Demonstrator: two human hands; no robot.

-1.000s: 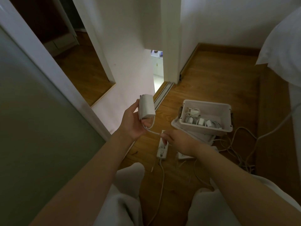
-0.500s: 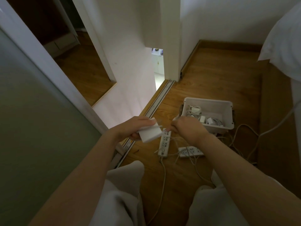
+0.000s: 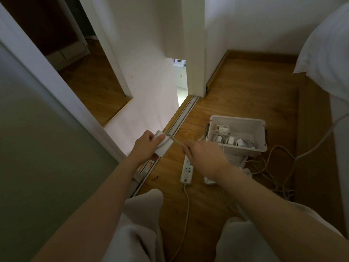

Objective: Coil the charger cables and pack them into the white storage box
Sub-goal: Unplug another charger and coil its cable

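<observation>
Over the floor [image 3: 245,95], left hand [image 3: 144,146] grips charger [image 3: 165,145], right hand [image 3: 204,156] pinches its cable [image 3: 177,142]

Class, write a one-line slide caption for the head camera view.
Left hand grips a white rectangular charger brick while right hand pinches its thin white cable near a white plastic storage box.

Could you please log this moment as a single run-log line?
left hand grips charger brick | right hand pinches cable, taut between hands | white storage box on floor, chargers inside | coiling unfinished
</observation>
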